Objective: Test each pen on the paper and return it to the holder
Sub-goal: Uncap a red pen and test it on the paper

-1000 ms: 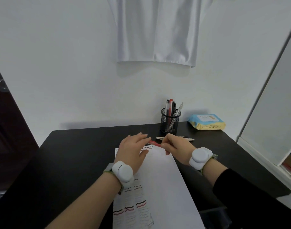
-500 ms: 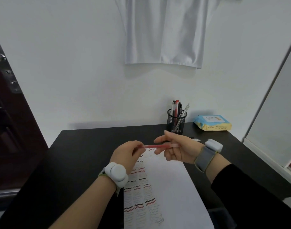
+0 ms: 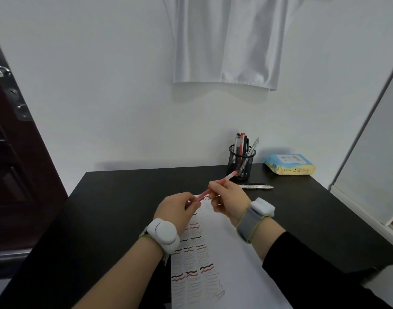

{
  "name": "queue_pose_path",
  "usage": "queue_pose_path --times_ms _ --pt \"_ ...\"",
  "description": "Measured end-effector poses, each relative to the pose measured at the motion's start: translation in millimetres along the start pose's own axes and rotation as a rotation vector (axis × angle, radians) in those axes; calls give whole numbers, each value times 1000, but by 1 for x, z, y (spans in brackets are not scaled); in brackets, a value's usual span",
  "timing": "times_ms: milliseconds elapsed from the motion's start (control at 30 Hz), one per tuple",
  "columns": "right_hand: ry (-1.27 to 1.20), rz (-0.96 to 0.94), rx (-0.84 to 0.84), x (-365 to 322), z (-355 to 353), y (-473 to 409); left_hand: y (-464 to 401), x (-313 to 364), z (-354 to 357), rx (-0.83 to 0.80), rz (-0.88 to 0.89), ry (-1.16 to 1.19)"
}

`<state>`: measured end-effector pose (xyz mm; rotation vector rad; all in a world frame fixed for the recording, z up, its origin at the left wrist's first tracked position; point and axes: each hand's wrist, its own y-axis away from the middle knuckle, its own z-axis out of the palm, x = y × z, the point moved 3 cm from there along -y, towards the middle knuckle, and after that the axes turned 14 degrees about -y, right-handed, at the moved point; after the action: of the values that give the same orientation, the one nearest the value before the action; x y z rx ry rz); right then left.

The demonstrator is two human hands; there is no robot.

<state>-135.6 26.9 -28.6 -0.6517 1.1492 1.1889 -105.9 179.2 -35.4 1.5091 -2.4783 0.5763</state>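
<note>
Both hands hold one red pen (image 3: 215, 186) above the far end of the paper (image 3: 231, 259) — the right hand (image 3: 230, 200) pinches its middle with curled fingers, and the left hand (image 3: 176, 211) pinches its lower end between thumb and fingertips. The pen tilts up to the right, its pale upper end pointing toward the black mesh holder (image 3: 242, 162), which stands at the back of the black counter (image 3: 124, 197) with several pens upright in it. Two more pens (image 3: 256, 186) lie flat just right of the hands. The paper carries rows of red and black squiggles.
</note>
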Motion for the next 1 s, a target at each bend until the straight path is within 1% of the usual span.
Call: queue_pose_path --times_ms 100,200,333,433,567,633,700,767,800,867,934,1000 --pt "47 -40 69 3 4 0 4 4 -2 53 90 -160" --pt "36 -73 128 6 7 -2 6 8 -2 111 195 -325" --pt "43 -71 188 5 7 -8 4 16 -1 84 181 -405" --pt "70 -49 226 -2 5 -17 3 22 -3 75 136 -365" --pt "61 -16 230 -10 13 -28 -1 28 -13 87 82 -321" --pt "50 -24 286 -21 1 -36 1 22 -18 109 59 -309" --pt "-24 -35 371 -41 -26 -47 7 7 -20 115 22 -315" --pt "-12 -86 447 -59 -48 -53 11 -9 -20 95 -20 -300" --pt "0 -133 441 -64 -51 -53 10 -16 -19 75 -41 -271" --pt "12 -199 361 -61 -40 -47 5 -25 -14 37 -75 -189" --pt "77 -233 297 -51 -23 -35 0 -26 -13 42 -104 -86" --pt "59 -236 267 -38 -16 -28 -1 -27 -12 77 -131 -25"
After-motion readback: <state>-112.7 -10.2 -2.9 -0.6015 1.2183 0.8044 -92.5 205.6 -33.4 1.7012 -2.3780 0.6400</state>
